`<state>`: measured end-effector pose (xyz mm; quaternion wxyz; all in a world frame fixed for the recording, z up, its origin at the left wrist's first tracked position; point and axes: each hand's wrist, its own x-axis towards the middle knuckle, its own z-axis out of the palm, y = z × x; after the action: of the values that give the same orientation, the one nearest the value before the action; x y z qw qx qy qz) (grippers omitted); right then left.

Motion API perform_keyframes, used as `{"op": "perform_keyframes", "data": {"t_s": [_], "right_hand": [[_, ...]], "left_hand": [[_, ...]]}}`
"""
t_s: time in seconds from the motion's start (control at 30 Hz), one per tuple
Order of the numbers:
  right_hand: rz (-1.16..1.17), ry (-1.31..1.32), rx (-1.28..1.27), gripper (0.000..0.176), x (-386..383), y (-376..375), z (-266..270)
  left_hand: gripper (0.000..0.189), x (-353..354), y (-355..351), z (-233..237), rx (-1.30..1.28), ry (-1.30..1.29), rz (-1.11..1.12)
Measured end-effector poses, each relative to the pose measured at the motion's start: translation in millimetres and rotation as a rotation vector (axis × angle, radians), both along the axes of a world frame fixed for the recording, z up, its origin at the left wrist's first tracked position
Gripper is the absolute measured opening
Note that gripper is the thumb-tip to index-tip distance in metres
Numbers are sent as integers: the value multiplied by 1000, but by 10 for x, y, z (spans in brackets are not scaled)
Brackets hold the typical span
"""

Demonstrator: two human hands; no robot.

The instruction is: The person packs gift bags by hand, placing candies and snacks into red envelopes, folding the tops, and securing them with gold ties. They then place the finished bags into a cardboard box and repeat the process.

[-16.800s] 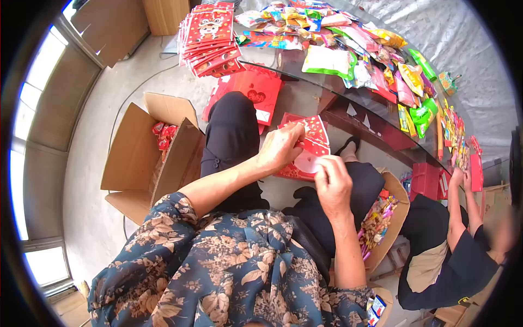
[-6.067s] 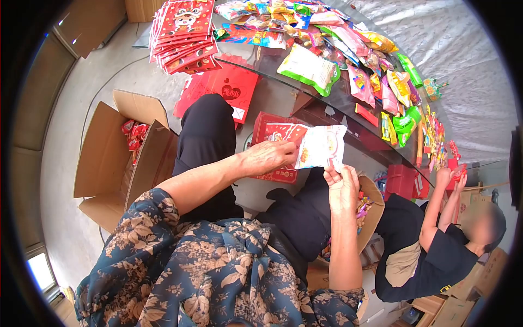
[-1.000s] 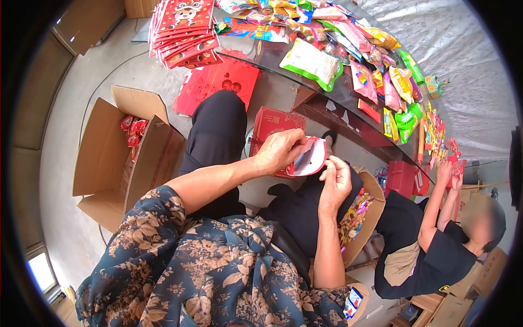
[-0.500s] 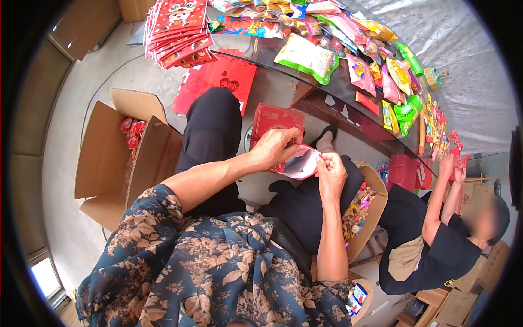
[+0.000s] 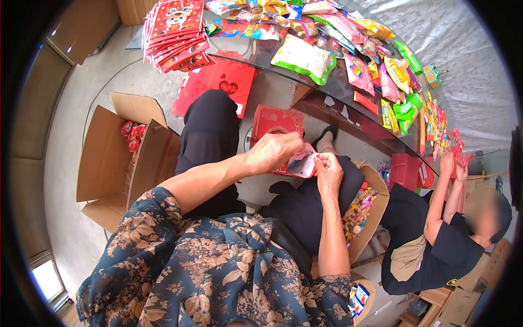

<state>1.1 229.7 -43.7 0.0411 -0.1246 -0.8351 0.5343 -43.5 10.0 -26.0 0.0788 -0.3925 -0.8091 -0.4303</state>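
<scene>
A red paper bag [image 5: 302,166] with a pale inside is held between my hands, its mouth facing up toward me. My right hand [image 5: 328,170] pinches the bag's right rim. Bent over the bag's left side is my left hand [image 5: 275,150], its fingers curled; its fingertips are partly hidden, and I cannot tell whether they grip the rim. Just behind lies a red box [image 5: 272,121] with a floral pattern.
A glass table [image 5: 256,54] bears snack packets [image 5: 305,57] and stacked red bags [image 5: 177,32]. Open cardboard boxes stand at the left [image 5: 101,158] and right [image 5: 373,218], the right one holding sweets. Another person [image 5: 436,245] sits at the right, arms raised toward the table.
My left hand has shifted slightly, its fingers more bent over the bag. The bag's mouth looks narrower. My right hand has barely moved.
</scene>
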Motion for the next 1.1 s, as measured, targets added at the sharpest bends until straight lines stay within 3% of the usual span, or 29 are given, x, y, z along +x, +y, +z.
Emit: {"op": "perform_keyframes", "data": {"t_s": [0.07, 0.17, 0.33, 0.57, 0.8, 1.1], "right_hand": [[19, 27, 38, 7, -2, 38, -13], [24, -3, 30, 9, -2, 35, 81], [94, 16, -49, 4, -29, 75, 147], [75, 193, 118, 13, -277, 293, 458], [92, 508, 613, 29, -822, 787, 704], [122, 418, 978, 39, -1595, 1018, 786]], "left_hand": [[34, 5, -54, 66, -99, 59, -164], [38, -21, -91, 14, -278, 257, -207], [24, -104, -155, 236, -480, 366, -238], [19, -236, -174, 211, -332, 318, -234], [21, -182, -229, 148, -174, 107, -153], [15, -218, -216, 156, -147, 61, -99]]}}
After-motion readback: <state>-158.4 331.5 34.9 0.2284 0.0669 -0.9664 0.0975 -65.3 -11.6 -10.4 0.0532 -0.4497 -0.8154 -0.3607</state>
